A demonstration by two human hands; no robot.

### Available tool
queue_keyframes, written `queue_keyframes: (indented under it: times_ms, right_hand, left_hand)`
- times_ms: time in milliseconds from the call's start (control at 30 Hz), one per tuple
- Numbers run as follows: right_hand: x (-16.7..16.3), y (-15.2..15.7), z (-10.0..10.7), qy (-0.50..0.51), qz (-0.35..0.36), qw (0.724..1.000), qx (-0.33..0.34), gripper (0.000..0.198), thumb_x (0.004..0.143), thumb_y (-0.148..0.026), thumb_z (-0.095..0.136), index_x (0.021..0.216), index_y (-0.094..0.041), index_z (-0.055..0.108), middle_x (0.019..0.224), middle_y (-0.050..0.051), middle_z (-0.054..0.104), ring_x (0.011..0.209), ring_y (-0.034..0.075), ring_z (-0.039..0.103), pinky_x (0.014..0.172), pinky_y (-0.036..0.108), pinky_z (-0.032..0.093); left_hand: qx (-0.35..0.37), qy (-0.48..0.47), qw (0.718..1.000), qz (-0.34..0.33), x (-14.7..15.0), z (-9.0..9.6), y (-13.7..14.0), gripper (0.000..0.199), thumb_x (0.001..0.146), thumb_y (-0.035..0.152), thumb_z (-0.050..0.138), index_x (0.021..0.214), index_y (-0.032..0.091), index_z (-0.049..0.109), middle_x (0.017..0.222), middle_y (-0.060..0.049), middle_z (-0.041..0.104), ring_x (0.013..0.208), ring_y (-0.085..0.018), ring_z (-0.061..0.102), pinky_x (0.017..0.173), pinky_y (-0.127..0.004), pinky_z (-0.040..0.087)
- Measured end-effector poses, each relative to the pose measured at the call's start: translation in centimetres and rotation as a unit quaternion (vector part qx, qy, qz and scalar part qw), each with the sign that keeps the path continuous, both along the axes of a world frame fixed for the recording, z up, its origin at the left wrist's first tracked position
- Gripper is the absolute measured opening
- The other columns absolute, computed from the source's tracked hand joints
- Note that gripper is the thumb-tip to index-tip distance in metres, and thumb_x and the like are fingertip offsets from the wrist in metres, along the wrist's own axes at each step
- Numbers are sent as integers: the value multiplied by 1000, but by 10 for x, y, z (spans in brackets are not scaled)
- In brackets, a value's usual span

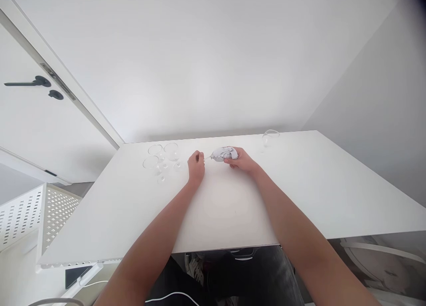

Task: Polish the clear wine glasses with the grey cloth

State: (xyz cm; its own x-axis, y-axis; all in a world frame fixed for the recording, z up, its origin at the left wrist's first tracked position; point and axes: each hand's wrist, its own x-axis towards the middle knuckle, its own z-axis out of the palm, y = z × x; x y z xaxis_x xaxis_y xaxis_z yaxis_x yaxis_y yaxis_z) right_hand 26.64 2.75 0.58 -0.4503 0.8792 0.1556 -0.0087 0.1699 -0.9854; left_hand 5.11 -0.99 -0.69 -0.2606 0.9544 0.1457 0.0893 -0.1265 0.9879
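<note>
A wine glass (216, 156) lies sideways in the air above the table, its bowl to the right and its stem to the left. My left hand (196, 163) is closed around the foot end of the stem, the foot itself mostly hidden by the fingers. A pale grey-white cloth (229, 152) is bunched in and over the bowl. My right hand (242, 158) grips the cloth and the bowl's rim, thumb on the near side. To the left of my left hand several clear wine glasses (171, 152) stand upright in a group.
Another clear glass (271, 138) stands near the back edge, right of my hands. The white table (226, 208) meets a white wall (199, 66) behind. A door with a black handle (41, 81) is on the left, above a perforated white rack (60, 204).
</note>
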Motion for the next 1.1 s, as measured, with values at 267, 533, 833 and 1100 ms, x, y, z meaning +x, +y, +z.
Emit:
queue_keyframes:
  times_ms: [267,533,833,1100]
  right_hand:
    - [2,4,-4,-23,-57,997,36,40,62,-41,90,90,-17,78,67,-1,59,59,11,47,50,26,39]
    - [-1,-3,6,-26,13,1000,1,45,69,-45,86,104,-19,76,85,4,67,63,13,50,48,26,44]
    - [3,4,1,30,-53,998,-29,47,58,-36,94,96,-18,75,74,1,63,55,10,45,45,25,38]
    - [7,-5,10,39,109,981,-154,40,68,-37,90,96,-17,70,49,-12,30,48,6,20,47,25,33]
  left_hand:
    - [22,53,998,20,-1,-3,2,36,96,34,49,69,22,29,66,3,31,54,-11,27,49,-26,27]
    - [-22,-1,999,25,-3,-3,4,34,95,35,50,69,23,32,64,4,29,50,-10,28,45,-25,27]
    - [70,83,993,36,-3,0,-1,34,100,36,48,72,22,35,65,3,32,55,-12,32,52,-27,28]
    - [177,167,969,47,0,7,-10,34,103,39,47,75,23,36,64,4,33,58,-13,28,57,-29,25]
